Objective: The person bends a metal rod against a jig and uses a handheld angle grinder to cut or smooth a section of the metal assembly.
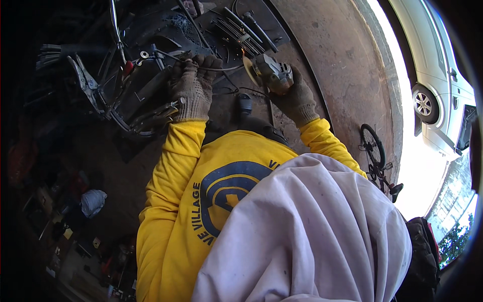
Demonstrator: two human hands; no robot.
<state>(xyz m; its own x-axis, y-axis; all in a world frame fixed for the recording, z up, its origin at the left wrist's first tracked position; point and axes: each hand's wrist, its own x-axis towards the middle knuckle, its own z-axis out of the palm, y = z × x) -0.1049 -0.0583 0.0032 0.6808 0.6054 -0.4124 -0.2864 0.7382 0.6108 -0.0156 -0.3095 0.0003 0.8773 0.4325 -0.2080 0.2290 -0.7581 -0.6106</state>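
My right hand (pixel 296 100), in a worn knit glove, is wrapped round the body of an angle grinder (pixel 272 73). The grinder's tan disc (pixel 249 71) faces left, and small orange sparks show at its upper edge. My left hand (pixel 193 89), gloved too, is closed on a thin metal rod (pixel 229 69). That rod reaches right from the glove to the disc, where the exact contact is hard to make out. Locking pliers (pixel 85 84) lie left of my left hand, and a metal clamp (pixel 157 114) is close by its wrist.
A dark metal worktop (pixel 274 25) carries a bundle of thin rods (pixel 236 36) beyond the hands. One of my shoes (pixel 245 103) shows below, between my arms. To the right are a bicycle (pixel 373 146) and a white car (pixel 433 45). Dark clutter fills the lower left.
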